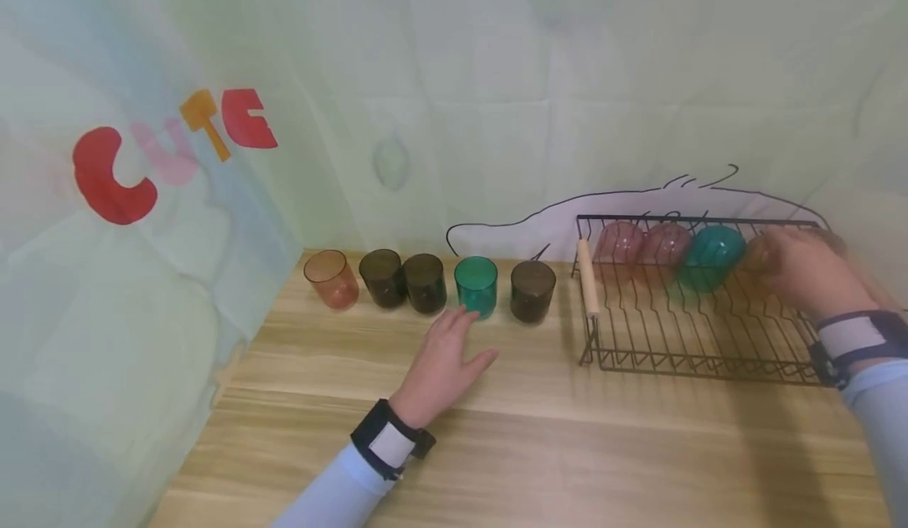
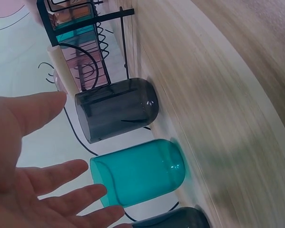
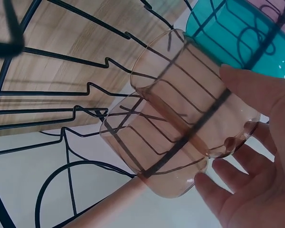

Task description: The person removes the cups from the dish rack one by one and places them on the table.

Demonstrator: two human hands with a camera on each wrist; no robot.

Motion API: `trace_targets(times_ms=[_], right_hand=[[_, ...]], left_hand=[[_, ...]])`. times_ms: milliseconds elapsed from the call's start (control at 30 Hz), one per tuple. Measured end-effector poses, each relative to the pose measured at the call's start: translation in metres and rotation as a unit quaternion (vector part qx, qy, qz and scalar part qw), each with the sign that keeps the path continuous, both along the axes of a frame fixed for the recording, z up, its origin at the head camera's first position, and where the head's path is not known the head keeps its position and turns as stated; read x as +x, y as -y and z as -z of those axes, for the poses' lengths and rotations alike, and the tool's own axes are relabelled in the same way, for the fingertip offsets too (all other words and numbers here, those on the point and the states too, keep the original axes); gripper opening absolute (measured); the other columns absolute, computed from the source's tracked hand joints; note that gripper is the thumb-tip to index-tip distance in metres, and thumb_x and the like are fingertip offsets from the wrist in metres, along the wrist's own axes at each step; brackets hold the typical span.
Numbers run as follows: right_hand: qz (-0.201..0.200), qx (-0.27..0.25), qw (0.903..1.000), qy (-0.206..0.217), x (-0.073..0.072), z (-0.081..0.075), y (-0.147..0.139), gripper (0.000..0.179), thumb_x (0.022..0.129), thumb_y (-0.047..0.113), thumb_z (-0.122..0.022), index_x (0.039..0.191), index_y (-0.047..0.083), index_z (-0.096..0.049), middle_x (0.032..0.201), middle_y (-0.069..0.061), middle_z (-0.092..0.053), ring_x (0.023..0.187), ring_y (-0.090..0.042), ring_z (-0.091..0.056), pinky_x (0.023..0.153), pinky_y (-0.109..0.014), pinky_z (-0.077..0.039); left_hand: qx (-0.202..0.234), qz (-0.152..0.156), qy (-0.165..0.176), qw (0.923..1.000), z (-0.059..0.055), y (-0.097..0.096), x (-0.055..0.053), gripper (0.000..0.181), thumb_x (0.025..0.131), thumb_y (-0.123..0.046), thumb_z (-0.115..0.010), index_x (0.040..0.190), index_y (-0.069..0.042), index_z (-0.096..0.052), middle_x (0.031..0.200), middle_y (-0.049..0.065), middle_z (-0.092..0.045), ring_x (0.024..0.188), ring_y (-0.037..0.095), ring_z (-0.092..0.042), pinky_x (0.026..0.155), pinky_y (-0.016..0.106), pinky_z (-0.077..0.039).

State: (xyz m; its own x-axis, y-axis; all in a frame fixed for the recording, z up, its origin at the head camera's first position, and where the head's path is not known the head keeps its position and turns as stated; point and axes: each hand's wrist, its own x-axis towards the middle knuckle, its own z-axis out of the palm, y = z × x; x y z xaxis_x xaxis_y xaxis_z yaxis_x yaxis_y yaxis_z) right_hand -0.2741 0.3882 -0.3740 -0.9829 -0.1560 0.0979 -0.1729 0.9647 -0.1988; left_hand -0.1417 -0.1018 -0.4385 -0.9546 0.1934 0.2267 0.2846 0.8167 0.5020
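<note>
Watching remotely, I judge this step is placing or lifting at the wire dish rack (image 1: 709,220)
My right hand (image 1: 812,272) curls round an amber tumbler (image 3: 199,92) inside; my left hand (image 1: 441,366) spreads wide beside the green tumbler (image 2: 140,173); next seems to need a gentle grip

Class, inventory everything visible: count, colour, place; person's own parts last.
Table: one, brown, foreground
Backdrop: one, pale green, behind
Letters: four, red, orange and pink, backdrop
Drawing: one, black-outlined, backdrop
Rack: one, black, table's right
Handles: two, pale, rack's ends
Upright tumblers: five, three smoky, one green, one orange, table
Other tumblers: five, two pink, one teal, two amber, rack
Sleeves: two, pale blue, forearms
Wristbands: two, black-white, wrists
Left hand: one, at green tumbler
Right hand: one, around amber tumbler
</note>
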Motion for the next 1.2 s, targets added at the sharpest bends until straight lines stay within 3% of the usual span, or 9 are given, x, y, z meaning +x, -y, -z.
trace_targets(times_ms=[167, 400, 567, 800, 933, 1100, 1200], right_hand=[[-0.003, 0.001, 0.9999, -0.010, 0.002, -0.001, -0.002, 0.055, 0.078, 0.015, -0.070, 0.123, -0.003, -0.044, 0.108, -0.026, -0.052, 0.101, -0.044, -0.044, 0.080, -0.064, -0.036], [0.014, -0.004, 0.9999, 0.004, 0.009, -0.008, -0.006, 0.041, 0.078, 0.028, -0.072, 0.109, 0.005, -0.058, 0.103, -0.018, -0.058, 0.099, -0.038, -0.047, 0.077, -0.060, -0.040], [0.021, -0.028, 0.9994, 0.003, 0.018, -0.010, -0.007, 0.035, 0.078, 0.029, -0.073, 0.105, 0.008, -0.063, 0.103, -0.015, -0.059, 0.094, -0.035, -0.050, 0.069, -0.055, -0.044], [0.044, -0.050, 0.9972, 0.033, 0.035, -0.019, -0.002, 0.063, 0.065, 0.067, -0.069, 0.103, 0.017, -0.067, 0.104, -0.013, -0.063, 0.090, -0.035, -0.057, 0.061, -0.050, -0.048], [0.039, -0.057, 0.9975, 0.014, 0.042, -0.024, 0.000, 0.058, 0.068, 0.061, -0.071, 0.105, 0.017, -0.063, 0.102, -0.010, -0.063, 0.086, -0.032, -0.058, 0.060, -0.049, -0.048], [0.032, -0.068, 0.9968, -0.025, 0.049, -0.028, 0.007, 0.042, 0.072, 0.037, -0.078, 0.104, 0.016, -0.062, 0.097, -0.008, -0.063, 0.083, -0.030, -0.058, 0.062, -0.049, -0.047], [0.038, -0.086, 0.9951, -0.031, 0.057, -0.031, 0.013, 0.043, 0.070, 0.038, -0.078, 0.104, 0.018, -0.062, 0.097, -0.006, -0.063, 0.079, -0.025, -0.059, 0.059, -0.044, -0.049]], left_hand=[[0.000, 0.004, -0.004, 1.0000, -0.002, -0.002, -0.003, 0.064, 0.086, -0.046, -0.062, 0.134, -0.007, -0.046, 0.141, 0.015, -0.036, 0.130, 0.027, -0.031, 0.104, 0.043, -0.025], [-0.003, 0.008, 0.002, 1.0000, -0.004, -0.004, -0.006, 0.065, 0.087, -0.049, -0.060, 0.134, -0.006, -0.046, 0.141, 0.016, -0.036, 0.131, 0.028, -0.030, 0.104, 0.044, -0.025], [-0.005, 0.006, -0.004, 1.0000, -0.005, -0.004, -0.005, 0.066, 0.087, -0.050, -0.059, 0.134, -0.007, -0.045, 0.140, 0.015, -0.038, 0.129, 0.026, -0.033, 0.104, 0.042, -0.027], [-0.004, 0.005, -0.002, 1.0000, -0.003, -0.004, -0.002, 0.066, 0.086, -0.047, -0.061, 0.136, -0.006, -0.043, 0.140, 0.015, -0.039, 0.129, 0.026, -0.033, 0.104, 0.041, -0.026], [0.001, 0.008, -0.009, 0.9999, -0.003, -0.004, -0.003, 0.066, 0.086, -0.046, -0.061, 0.136, -0.006, -0.043, 0.140, 0.015, -0.038, 0.130, 0.026, -0.032, 0.104, 0.041, -0.026], [0.007, 0.004, -0.007, 0.9999, -0.006, -0.004, -0.004, 0.066, 0.087, -0.048, -0.060, 0.136, -0.007, -0.043, 0.141, 0.014, -0.038, 0.130, 0.025, -0.032, 0.104, 0.039, -0.025], [0.006, 0.004, -0.003, 1.0000, -0.007, -0.004, -0.005, 0.067, 0.087, -0.049, -0.059, 0.137, -0.008, -0.042, 0.141, 0.013, -0.037, 0.130, 0.024, -0.031, 0.105, 0.038, -0.025]])
